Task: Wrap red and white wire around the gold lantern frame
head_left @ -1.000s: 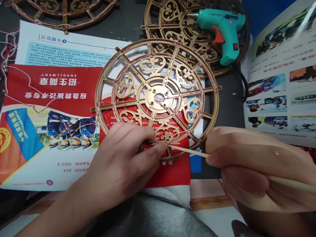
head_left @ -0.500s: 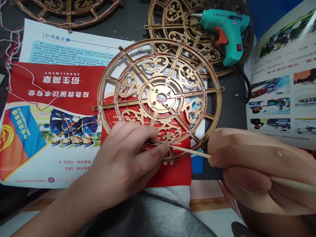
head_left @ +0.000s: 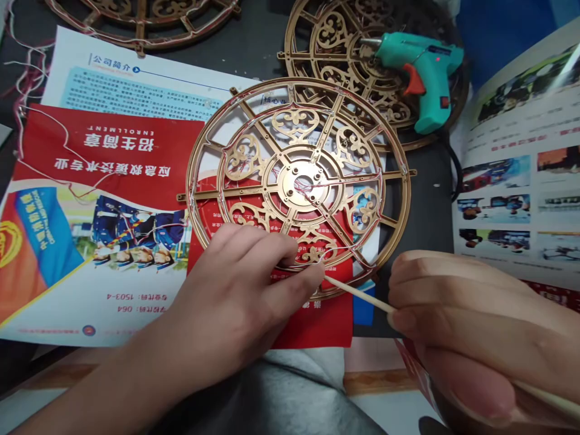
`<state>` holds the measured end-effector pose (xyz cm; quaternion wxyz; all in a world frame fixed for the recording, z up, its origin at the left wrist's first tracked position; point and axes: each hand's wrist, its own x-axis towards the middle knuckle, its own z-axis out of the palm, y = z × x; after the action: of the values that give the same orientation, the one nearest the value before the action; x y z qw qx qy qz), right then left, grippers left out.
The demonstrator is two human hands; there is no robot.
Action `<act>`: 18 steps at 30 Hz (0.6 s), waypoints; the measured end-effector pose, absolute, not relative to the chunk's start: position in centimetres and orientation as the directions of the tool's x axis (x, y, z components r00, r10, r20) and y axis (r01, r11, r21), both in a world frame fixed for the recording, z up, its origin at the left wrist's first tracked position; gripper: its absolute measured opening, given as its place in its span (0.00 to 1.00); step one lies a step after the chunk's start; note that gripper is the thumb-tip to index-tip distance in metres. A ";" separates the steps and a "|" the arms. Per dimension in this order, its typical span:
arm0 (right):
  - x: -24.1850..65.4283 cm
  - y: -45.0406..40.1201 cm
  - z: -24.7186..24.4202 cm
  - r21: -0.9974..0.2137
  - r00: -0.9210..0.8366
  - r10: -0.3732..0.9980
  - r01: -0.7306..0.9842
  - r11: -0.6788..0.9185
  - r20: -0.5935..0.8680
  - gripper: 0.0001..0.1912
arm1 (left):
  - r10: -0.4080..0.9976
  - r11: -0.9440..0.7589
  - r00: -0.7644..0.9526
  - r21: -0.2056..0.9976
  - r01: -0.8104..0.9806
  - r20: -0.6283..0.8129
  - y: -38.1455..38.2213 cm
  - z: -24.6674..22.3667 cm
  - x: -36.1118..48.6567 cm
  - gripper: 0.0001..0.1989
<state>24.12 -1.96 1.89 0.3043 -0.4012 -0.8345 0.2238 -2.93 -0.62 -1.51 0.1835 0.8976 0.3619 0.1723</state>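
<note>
A round gold openwork frame with spokes and scroll ornaments lies on papers in the middle. Thin red and white wires run along its rings and through its hub. My left hand grips the frame's near rim, thumb and fingers pressed together there. My right hand, at the lower right, is closed around a thin wooden stick. The stick's tip meets the near rim beside my left thumb, close to a wire.
A teal glue gun rests on more gold frames at the back right. Another frame is at the back left. Red leaflets, loose wires and an open booklet surround the work.
The whole view has shifted slightly, so the frame appears a little further right. My right hand sits lower, and the stick slopes more steeply, its tip still by my left thumb.
</note>
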 end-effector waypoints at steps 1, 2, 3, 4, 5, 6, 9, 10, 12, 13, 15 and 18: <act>23.9 -2.0 2.0 -0.612 -0.480 0.807 0.538 0.580 0.344 0.16 | 0.710 -0.673 0.683 0.450 0.587 0.171 -0.6 -1.5 -2.9 0.21; 23.7 -2.0 2.0 -0.601 -0.465 0.807 0.544 0.586 0.365 0.16 | 0.709 -0.673 0.685 0.448 0.588 0.166 -0.6 -1.5 -3.0 0.21; 23.4 -1.9 2.1 -0.589 -0.461 0.804 0.551 0.591 0.375 0.16 | 0.709 -0.673 0.686 0.449 0.588 0.164 -0.6 -1.4 -3.0 0.21; 23.2 -1.8 2.3 -0.579 -0.463 0.801 0.556 0.596 0.381 0.16 | 0.710 -0.672 0.685 0.451 0.588 0.165 -0.6 -1.4 -3.0 0.20; 22.9 -1.7 2.4 -0.574 -0.464 0.798 0.558 0.600 0.383 0.16 | 0.712 -0.668 0.683 0.457 0.588 0.162 -0.6 -1.3 -3.0 0.20; 22.8 -1.6 2.5 -0.571 -0.466 0.797 0.559 0.601 0.384 0.16 | 0.713 -0.665 0.682 0.464 0.585 0.162 -0.5 -1.3 -3.0 0.20; 22.6 -1.3 2.8 -0.570 -0.466 0.798 0.560 0.601 0.383 0.15 | 0.718 -0.654 0.680 0.480 0.584 0.150 -0.4 -1.2 -2.9 0.19; 22.7 -1.3 2.8 -0.570 -0.465 0.799 0.561 0.600 0.382 0.15 | 0.718 -0.653 0.680 0.482 0.585 0.148 -0.4 -1.2 -2.9 0.19; 22.8 -1.3 3.0 -0.571 -0.462 0.801 0.564 0.597 0.381 0.14 | 0.718 -0.654 0.678 0.485 0.581 0.156 -0.4 -1.3 -2.9 0.20; 22.8 -1.3 3.0 -0.571 -0.460 0.802 0.565 0.595 0.381 0.14 | 0.718 -0.653 0.677 0.490 0.577 0.159 -0.4 -1.4 -2.9 0.21; 22.9 -1.3 3.1 -0.572 -0.458 0.804 0.567 0.593 0.380 0.13 | 0.721 -0.647 0.675 0.503 0.573 0.159 -0.4 -1.4 -3.0 0.22; 22.8 -1.3 3.2 -0.574 -0.458 0.805 0.567 0.591 0.376 0.12 | 0.730 -0.634 0.665 0.517 0.575 0.154 -0.5 -1.4 -3.0 0.21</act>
<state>22.79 -1.27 3.22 0.3183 -0.4118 -0.8332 0.1870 -2.97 -0.50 -1.39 0.2179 0.8862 0.3684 0.1776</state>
